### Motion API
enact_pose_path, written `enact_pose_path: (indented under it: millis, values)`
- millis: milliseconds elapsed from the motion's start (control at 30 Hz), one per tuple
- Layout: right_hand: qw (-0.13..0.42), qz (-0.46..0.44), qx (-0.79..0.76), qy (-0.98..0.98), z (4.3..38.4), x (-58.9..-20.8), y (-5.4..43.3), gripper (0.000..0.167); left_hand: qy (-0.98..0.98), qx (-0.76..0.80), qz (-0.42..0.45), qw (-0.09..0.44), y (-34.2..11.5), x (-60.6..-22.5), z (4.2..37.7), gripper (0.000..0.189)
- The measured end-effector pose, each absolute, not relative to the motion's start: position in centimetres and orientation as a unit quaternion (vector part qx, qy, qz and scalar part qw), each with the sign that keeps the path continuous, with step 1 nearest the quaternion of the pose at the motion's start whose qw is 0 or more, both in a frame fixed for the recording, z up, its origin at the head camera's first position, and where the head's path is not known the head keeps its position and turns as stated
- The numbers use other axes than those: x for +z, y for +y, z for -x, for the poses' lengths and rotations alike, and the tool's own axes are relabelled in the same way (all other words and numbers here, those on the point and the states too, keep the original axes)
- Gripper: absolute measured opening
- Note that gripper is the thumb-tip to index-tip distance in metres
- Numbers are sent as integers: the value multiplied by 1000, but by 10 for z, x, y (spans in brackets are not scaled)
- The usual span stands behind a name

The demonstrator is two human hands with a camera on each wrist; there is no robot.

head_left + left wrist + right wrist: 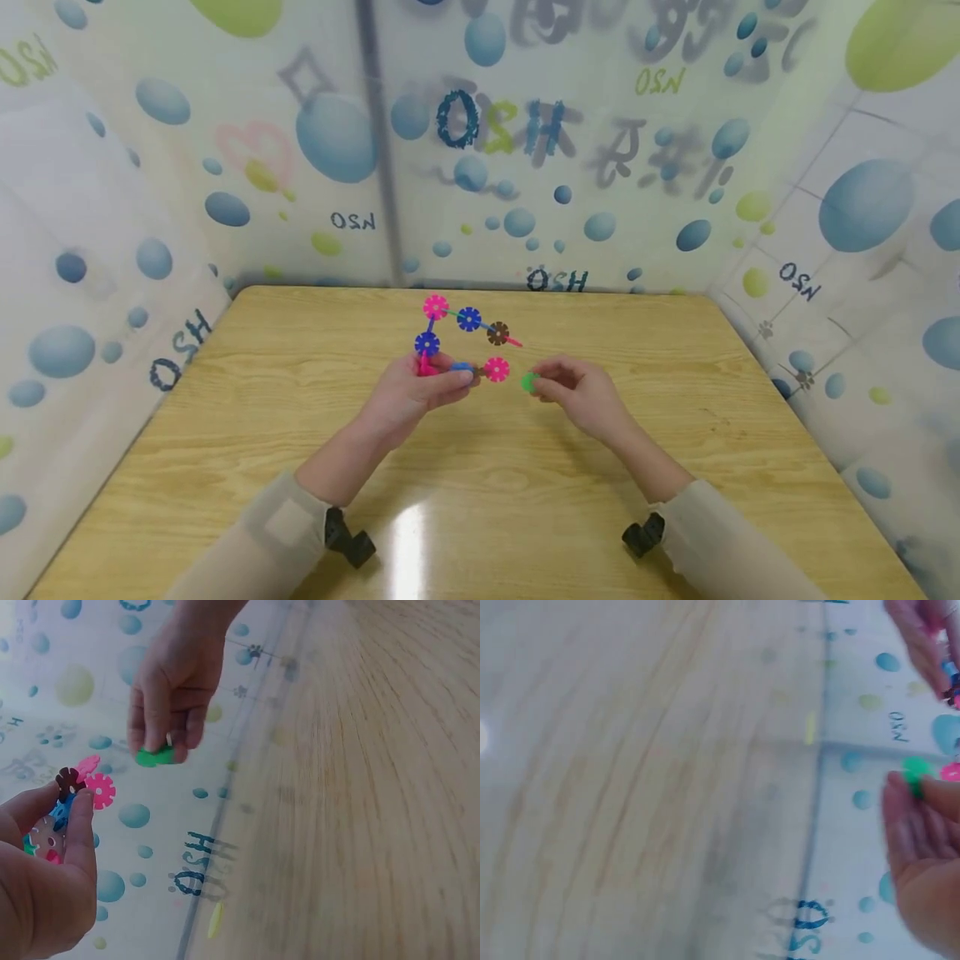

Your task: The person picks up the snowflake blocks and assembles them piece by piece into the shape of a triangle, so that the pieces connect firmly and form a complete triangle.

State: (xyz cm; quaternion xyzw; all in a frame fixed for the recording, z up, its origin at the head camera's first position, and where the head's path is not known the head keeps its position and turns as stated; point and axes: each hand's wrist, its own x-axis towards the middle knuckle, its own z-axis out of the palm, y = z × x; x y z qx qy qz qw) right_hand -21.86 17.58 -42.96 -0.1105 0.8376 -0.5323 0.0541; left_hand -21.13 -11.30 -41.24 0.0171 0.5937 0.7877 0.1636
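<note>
My left hand (408,398) pinches a chain of notched snowflake discs between thumb and fingers, held up over the table. Along the chain run a pink disc (436,307), blue discs (469,319) and a brown disc (498,334), with a pink piece edge-on at the far tip. Another pink disc (497,369) sticks out to the right past the left fingertips. Facing it across a small gap, my right hand (581,393) pinches a green disc (529,382). In the left wrist view the green disc (155,756) is partly covered by the right fingers.
Beneath both hands lies a wooden table (300,467), with a bright light reflection near its front. Walls (480,233) printed with blue and green dots and lettering stand along the back and both sides. Black wrist cameras (349,537) sit at the sleeve cuffs.
</note>
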Motion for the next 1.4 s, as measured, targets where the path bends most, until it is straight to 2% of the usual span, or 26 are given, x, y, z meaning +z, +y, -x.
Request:
enact_pose_path:
  millis: [167,900,1200,1400]
  values:
    - [3,134,-609,782,206,-418,172,18,589,787,-15,181,-111,-412,207,15]
    - [-55,202,-606,768,197,-422,166,12,579,789,-25,205,-106,-415,203,14]
    - [-152,254,-596,747,195,-430,167,14,591,782,-46,194,-100,-413,203,16]
    - [-186,269,-577,748,195,-431,166,16,604,773,-54,186,-98,-412,202,17]
